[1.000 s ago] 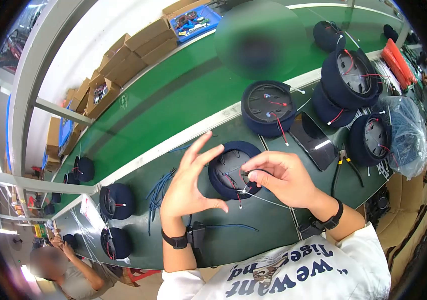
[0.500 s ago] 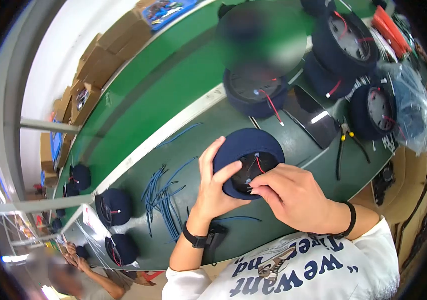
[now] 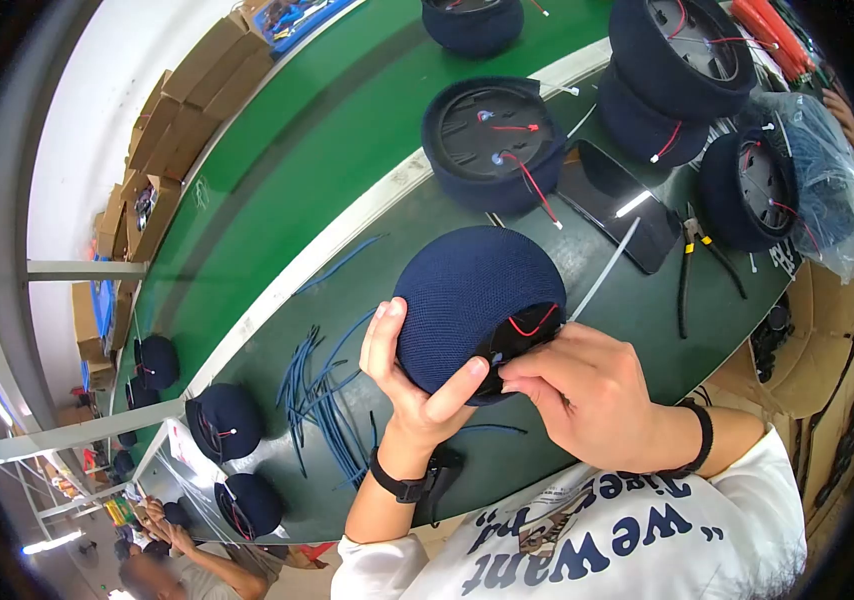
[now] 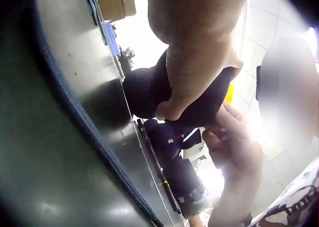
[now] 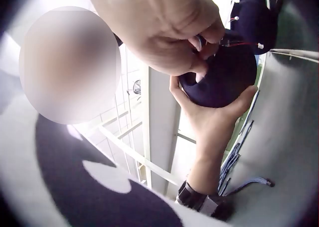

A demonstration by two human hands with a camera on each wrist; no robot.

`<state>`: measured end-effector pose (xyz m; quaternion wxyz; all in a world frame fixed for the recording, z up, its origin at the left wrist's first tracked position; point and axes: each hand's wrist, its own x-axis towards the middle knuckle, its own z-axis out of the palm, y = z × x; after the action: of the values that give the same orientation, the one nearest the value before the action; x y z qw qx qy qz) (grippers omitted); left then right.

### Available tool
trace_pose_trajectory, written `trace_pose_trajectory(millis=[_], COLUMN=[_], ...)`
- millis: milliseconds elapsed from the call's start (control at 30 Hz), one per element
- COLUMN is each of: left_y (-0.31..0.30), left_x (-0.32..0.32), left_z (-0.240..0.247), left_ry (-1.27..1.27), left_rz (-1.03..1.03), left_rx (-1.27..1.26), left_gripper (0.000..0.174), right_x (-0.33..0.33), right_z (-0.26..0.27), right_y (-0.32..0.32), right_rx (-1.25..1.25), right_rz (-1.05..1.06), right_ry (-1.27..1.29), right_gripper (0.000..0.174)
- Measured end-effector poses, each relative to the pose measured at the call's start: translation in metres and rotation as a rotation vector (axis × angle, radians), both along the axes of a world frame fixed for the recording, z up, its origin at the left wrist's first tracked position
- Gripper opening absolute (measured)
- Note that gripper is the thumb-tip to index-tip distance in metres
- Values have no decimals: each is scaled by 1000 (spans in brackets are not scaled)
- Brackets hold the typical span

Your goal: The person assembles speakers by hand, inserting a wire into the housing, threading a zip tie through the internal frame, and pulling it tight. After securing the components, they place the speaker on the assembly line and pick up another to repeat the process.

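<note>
A round housing covered in navy fabric (image 3: 477,285) is tilted, with its black base and a red wire turned toward the person. The left hand (image 3: 415,402) grips its left side, thumb near the base opening and fingers round the outside. At the lower edge of that opening, the right hand (image 3: 592,395) pinches the rim between thumb and forefinger. In the right wrist view the right fingertips reach into the opening of the housing (image 5: 227,80); what lies between them is mostly hidden. A pale cable tie (image 3: 607,268) runs up from behind the right hand.
Blue cords (image 3: 322,410) lie left of the hands. Beyond them are another navy housing (image 3: 495,195), a dark phone-like slab (image 3: 612,200) and yellow-black pliers (image 3: 692,240). Housings are stacked at right beside a clear plastic bag (image 3: 817,190). A green belt (image 3: 257,210) runs along the back.
The left hand, first spread beside the housing, has taken hold of it and lifted and tilted it. The right hand has moved from the cable tie over the base to the rim. The head view has shifted.
</note>
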<state>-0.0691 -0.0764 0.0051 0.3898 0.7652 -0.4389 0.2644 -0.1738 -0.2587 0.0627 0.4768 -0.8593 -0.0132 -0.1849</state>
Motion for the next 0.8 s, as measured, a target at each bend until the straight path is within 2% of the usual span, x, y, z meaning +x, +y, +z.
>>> trace_pose_trajectory(millis=[333,433,533,633,733,800], left_y=[1,-1,-1,-2,-3,-3], left_x=[-2,-6,-6,-4,-5,-6], left_z=[1,6,7,4,7,9], left_ry=[-55,-110,-135,-117,-85,-66], left_rz=[29,47,66,95,122,128], left_rx=[-12,30,50,21,9,13], left_gripper=[54,53,55,58,63,65], right_x=[2,4,3,4,4,1], right_z=[4,6,4,-1,-14,-6], right_y=[-4,6,3,3,9,10], right_rx=[33,308,276,297,165,160], right_rz=[26,-121,-111,-99,-68,-52], right_ry=[89,164,195,109,-96,-33], right_gripper=[8,6,4,8,11,16])
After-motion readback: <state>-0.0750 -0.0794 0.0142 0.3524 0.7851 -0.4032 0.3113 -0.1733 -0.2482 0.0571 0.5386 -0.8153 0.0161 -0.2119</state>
